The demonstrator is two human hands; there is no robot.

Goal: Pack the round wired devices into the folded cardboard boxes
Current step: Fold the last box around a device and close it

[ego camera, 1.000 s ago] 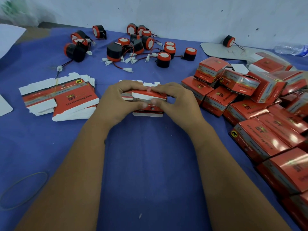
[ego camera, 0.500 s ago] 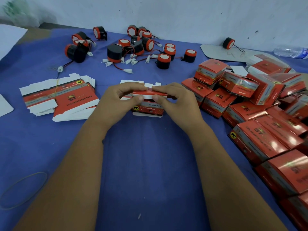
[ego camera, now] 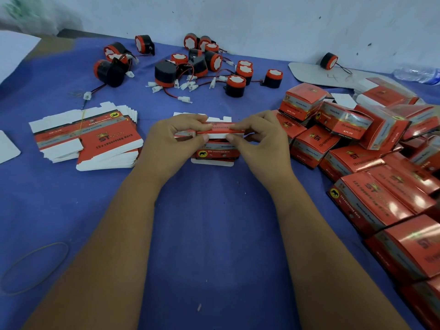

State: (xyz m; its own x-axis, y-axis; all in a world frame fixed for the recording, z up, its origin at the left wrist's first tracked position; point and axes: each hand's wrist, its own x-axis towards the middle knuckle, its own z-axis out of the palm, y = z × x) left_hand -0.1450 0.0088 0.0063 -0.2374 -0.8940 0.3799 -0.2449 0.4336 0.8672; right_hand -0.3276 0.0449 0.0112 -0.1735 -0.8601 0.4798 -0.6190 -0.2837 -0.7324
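A red and white cardboard box (ego camera: 215, 153) stands half-formed at the table's middle, its front panel facing me. My left hand (ego camera: 173, 144) and my right hand (ego camera: 259, 144) both pinch its top flap from either side. Several round black and red wired devices (ego camera: 166, 73) with white connectors lie scattered at the far side of the table. A stack of flat unfolded boxes (ego camera: 88, 139) lies to the left of my left hand. The box's inside is hidden.
A large heap of closed red boxes (ego camera: 369, 163) fills the right side. One device (ego camera: 329, 61) sits apart on a grey sheet near the wall. A rubber band (ego camera: 33, 267) lies front left. A plastic bottle (ego camera: 416, 72) lies far right. Blue cloth (ego camera: 214, 234) covers the table.
The box has opened up taller between my hands, showing its front panel. Both hands lifted the top flap slightly; their place on the table is the same.
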